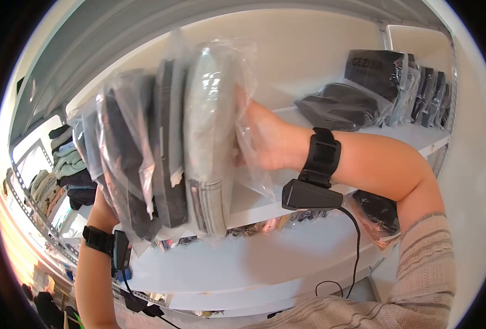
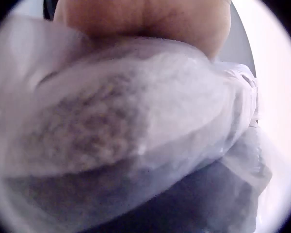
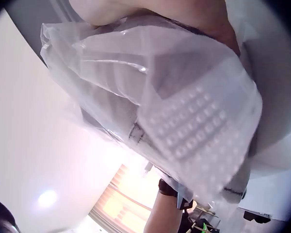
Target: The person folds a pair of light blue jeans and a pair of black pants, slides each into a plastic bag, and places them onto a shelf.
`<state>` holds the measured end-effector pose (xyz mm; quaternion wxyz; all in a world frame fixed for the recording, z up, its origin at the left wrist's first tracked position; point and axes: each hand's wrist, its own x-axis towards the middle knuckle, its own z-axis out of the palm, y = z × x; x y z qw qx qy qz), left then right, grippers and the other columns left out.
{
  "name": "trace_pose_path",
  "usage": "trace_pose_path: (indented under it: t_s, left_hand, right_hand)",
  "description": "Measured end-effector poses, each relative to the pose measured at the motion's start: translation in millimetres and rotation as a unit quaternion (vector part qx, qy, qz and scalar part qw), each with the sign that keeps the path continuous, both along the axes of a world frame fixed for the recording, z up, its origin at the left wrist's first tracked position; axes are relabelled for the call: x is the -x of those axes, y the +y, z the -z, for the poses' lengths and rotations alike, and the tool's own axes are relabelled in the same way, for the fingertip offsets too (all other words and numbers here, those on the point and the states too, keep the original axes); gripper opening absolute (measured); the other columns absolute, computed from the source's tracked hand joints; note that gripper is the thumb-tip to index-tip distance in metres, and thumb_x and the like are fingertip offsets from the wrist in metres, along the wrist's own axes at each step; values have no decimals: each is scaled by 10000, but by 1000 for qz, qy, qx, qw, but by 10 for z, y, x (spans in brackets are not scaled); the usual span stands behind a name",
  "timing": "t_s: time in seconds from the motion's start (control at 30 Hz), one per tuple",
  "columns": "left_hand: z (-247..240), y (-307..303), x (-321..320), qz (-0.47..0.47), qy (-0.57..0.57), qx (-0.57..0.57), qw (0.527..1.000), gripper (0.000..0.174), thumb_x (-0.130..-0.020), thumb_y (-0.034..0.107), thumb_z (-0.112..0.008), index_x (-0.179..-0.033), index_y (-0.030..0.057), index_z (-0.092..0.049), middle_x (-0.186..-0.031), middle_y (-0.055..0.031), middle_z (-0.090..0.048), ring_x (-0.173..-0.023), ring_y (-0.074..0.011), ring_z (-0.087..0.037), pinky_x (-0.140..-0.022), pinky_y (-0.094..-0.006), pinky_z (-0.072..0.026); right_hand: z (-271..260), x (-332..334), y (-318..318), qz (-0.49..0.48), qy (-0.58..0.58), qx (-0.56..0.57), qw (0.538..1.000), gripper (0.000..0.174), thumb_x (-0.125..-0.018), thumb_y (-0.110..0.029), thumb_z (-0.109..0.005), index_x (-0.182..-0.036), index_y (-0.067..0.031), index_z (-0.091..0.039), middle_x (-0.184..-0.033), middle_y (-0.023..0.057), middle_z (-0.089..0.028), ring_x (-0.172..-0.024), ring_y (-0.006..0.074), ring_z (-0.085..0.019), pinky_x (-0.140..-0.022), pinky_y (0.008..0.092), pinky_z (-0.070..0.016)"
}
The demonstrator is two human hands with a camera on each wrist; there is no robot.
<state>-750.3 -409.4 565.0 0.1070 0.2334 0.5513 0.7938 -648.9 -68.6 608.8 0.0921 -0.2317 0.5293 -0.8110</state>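
Note:
A row of folded clothes in clear plastic bags stands upright between my two hands, in front of the shelf. At its right end is a pale grey garment; darker ones follow to the left. My right hand holds that right end, its fingers partly hidden by the plastic. From the left end my left hand holds the row, its fingers hidden by the bags. In the left wrist view, the palm lies against a bag with a fuzzy garment. A dotted patch shows on the bag in the right wrist view.
Dark bagged garments and several upright packs occupy the right of the white shelf. Another bagged dark item sits on the level below. Folded clothes fill a rack at left. A cable hangs from the right wrist camera.

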Motion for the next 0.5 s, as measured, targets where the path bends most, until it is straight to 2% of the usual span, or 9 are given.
trace_pose_path:
  t_s: [0.1,0.17,0.2,0.23,0.27,0.3,0.33,0.43,0.5]
  left_hand:
    - [17,116,65,-1,18,17,1000,533,-965,329,-338,-1428,93,-219,-1351,-71,-411,-1184,-200,-449,-987,-343,-391]
    - [-18,311,21,20,143,125,982,548,-948,249,-405,-1426,73,-205,-1357,-78,-408,-1177,-191,-450,-1002,-348,-375]
    - [-34,504,-101,51,121,65,989,559,-931,198,-453,-1419,61,-219,-1339,-80,-427,-1151,-188,-467,-1000,-342,-377]
    - [-16,551,-36,-16,446,300,843,547,-947,279,-423,-1420,78,-237,-1334,-73,-438,-1167,-197,-465,-1008,-360,-370]
    - [-76,817,-168,77,244,158,954,540,-954,324,-390,-1421,92,-247,-1347,-71,-431,-1188,-206,-454,-1013,-375,-364]
    - [-140,1093,-299,164,23,2,986,539,-961,369,-356,-1422,107,-257,-1359,-70,-423,-1208,-214,-442,-1018,-390,-359]
    - [-132,1209,-276,99,199,157,962,555,-958,441,-302,-1419,132,-281,-1388,-68,-399,-1235,-232,-424,-1030,-416,-345]
    - [-173,1747,-223,167,-53,-13,984,604,-940,508,-307,-1415,135,-300,-1397,-66,-391,-1239,-232,-419,-1039,-417,-334]
    - [-209,2140,-217,161,-45,1,986,633,-927,557,-307,-1396,132,-338,-1363,-72,-436,-1213,-240,-447,-1031,-414,-346]
  right_hand:
    - [-6,-20,233,-19,17,-32,999,855,-828,-733,-307,-1437,-139,-231,-1482,94,-211,-1344,306,-207,-1058,527,-195]
    - [9,-64,399,17,9,-8,1000,825,-829,-728,-320,-1399,-132,-322,-1435,101,-315,-1312,298,-282,-1046,520,-225]
    - [-5,-64,506,18,9,-5,1000,825,-829,-728,-320,-1399,-132,-322,-1435,101,-315,-1312,298,-282,-1046,520,-225]
    - [-44,-53,641,28,2,-29,999,798,-831,-719,-333,-1363,-126,-376,-1392,99,-378,-1276,290,-339,-1037,513,-249]
    - [-74,-48,775,39,-5,-55,998,775,-834,-711,-346,-1328,-119,-430,-1349,98,-440,-1241,282,-396,-1027,506,-274]
    - [-86,-41,904,41,-7,-57,998,775,-834,-711,-346,-1328,-119,-430,-1349,98,-440,-1241,282,-396,-1027,506,-274]
    - [-114,-63,1005,48,-23,-38,998,735,-841,-697,-350,-1274,-117,-482,-1305,89,-481,-1197,274,-440,-1011,501,-298]
    - [-173,-124,1379,94,-58,-11,994,717,-884,-641,-333,-1244,-45,-502,-1271,133,-518,-1153,273,-492,-978,441,-383]
    - [-177,21,1719,116,-42,-20,992,704,-883,-632,-356,-1223,-37,-518,-1258,130,-531,-1131,271,-511,-966,443,-394]
